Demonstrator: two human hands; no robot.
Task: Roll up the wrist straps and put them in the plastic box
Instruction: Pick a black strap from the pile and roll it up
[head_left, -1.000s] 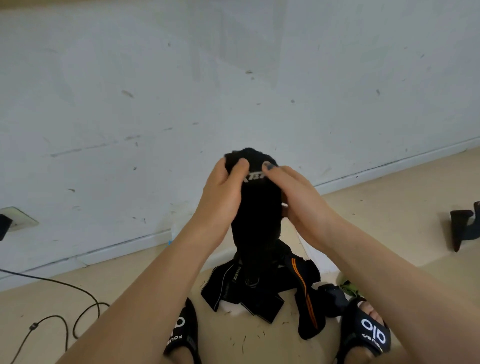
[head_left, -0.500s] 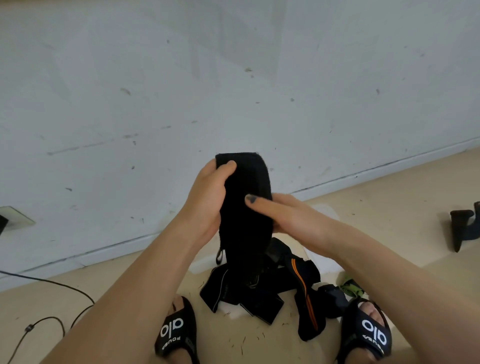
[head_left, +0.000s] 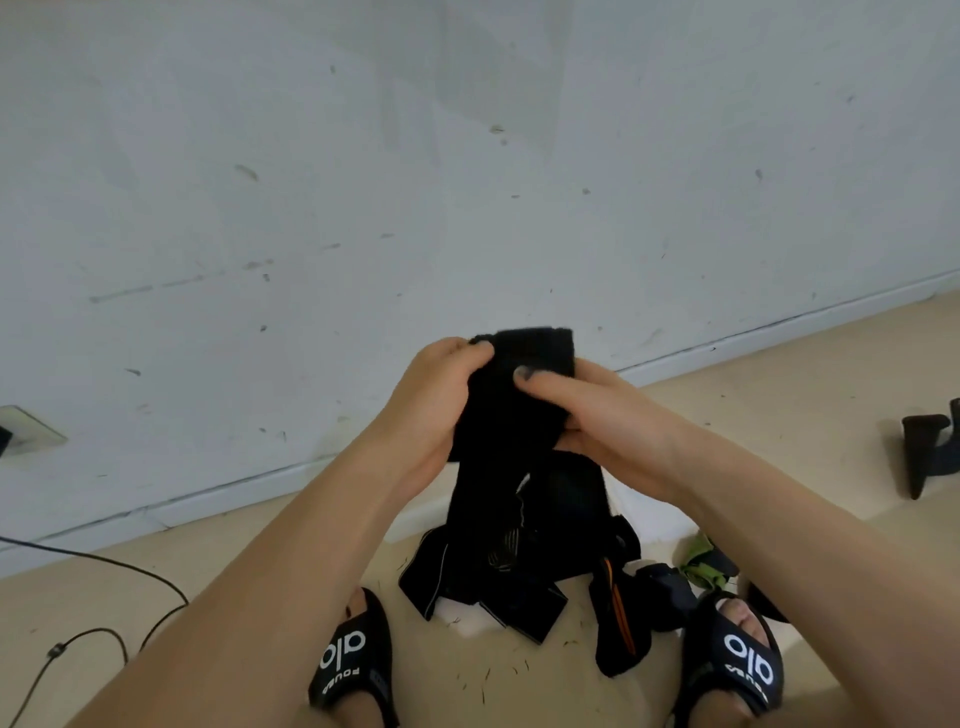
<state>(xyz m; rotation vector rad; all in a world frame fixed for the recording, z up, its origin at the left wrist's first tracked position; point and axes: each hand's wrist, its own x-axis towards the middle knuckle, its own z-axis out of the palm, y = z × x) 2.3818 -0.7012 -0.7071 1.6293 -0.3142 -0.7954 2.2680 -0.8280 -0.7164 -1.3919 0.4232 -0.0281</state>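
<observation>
Since half a second ago both hands have closed higher on the strap's upper end: the left hand (head_left: 434, 400) now has its fingers curled over the top left edge, and the right hand (head_left: 587, 410), which lay flat across the middle of the cloth, has moved up so its thumb presses the front near the top while its fingers wrap behind. Each grip is clenched on the long black fabric wrist strap (head_left: 519, 410), held up in the air in front of the white scuffed wall (head_left: 467, 156), its loose tail hanging down towards the floor. I judge this to be the start of the roll, with the top end being turned over on itself; nearly the whole length is still unrolled.

Below the hands, on the beige floor (head_left: 156, 597) between the two black slide sandals, lies the heap of black straps with an orange-striped one (head_left: 524, 587), not yet rolled. Pale translucent edges that may be the clear plastic box (head_left: 415, 525) show behind the heap, mostly hidden by strap and arms; I cannot tell whether anything is in it. Far right, well apart, a dark object rests on the floor.
</observation>
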